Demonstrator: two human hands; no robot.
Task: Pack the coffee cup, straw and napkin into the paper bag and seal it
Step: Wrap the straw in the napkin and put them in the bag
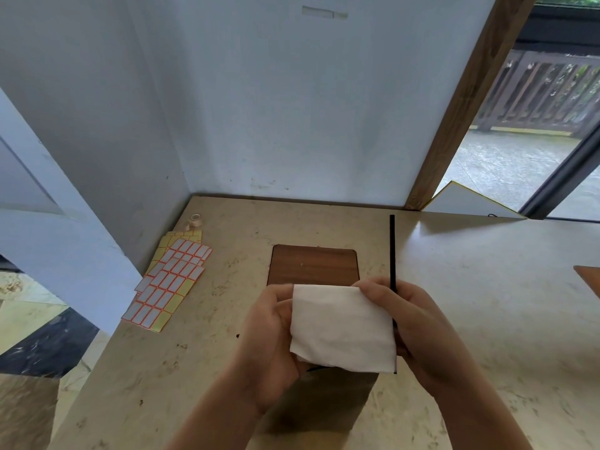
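Gripping a folded white napkin (342, 329) from both sides, the two hands hold it just above the near part of the beige stone counter (470, 287). The left hand (271, 339) pinches the napkin's left edge, thumb on top and fingers curled beneath. The right hand (412, 326) clamps the right edge and also holds a black straw (392, 251), which runs upright from behind the napkin toward the far wall. Under the napkin a brown surface shows near the wrists; whether it is the paper bag I cannot tell. Just beyond the hands a dark wooden panel (313, 264) sits set into the counter. Far left lie sheets of red-bordered label stickers (168, 284), and past them a small tape roll (195, 220) near the corner.
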